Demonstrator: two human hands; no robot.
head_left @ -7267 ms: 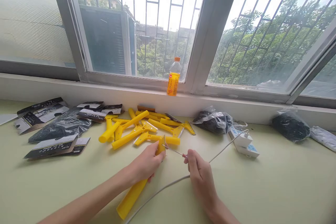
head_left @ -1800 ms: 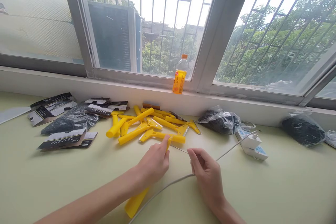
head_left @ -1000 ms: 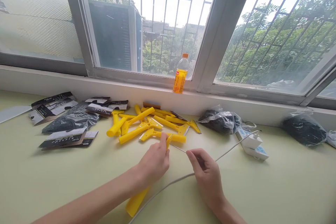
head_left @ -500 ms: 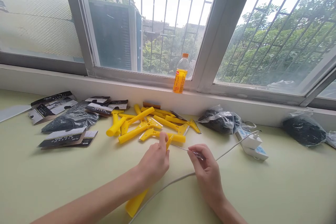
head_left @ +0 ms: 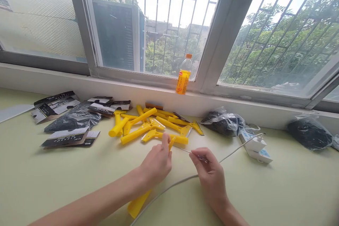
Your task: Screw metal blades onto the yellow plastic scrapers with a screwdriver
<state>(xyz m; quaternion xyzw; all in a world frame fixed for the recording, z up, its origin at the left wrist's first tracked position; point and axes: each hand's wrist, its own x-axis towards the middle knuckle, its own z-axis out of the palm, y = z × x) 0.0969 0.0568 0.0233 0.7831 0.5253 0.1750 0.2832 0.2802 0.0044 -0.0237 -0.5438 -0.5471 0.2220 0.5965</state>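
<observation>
My left hand [head_left: 159, 159] is closed around a yellow scraper [head_left: 138, 205]. Its head pokes up past my fingers and its handle shows below my forearm. Between thumb and fingers, my right hand [head_left: 212, 174] grips a screwdriver [head_left: 203, 158] with a clear, shiny handle. The thin metal shaft points left toward the scraper head; whether the tip touches a screw is too small to tell. Just beyond my hands lies a pile of yellow scrapers [head_left: 137, 135], some with metal blade holders.
A grey cable [head_left: 174, 183] crosses the table under my right hand toward a white power strip [head_left: 255, 150]. Black-filled plastic bags [head_left: 224, 122] lie along the wall. Card packaging [head_left: 66, 137] is at left. An orange-capped drink bottle [head_left: 184, 77] stands on the sill.
The whole view has shifted very slightly to the right. Both hands keep nearly the same pose, still holding the scraper and the screwdriver.
</observation>
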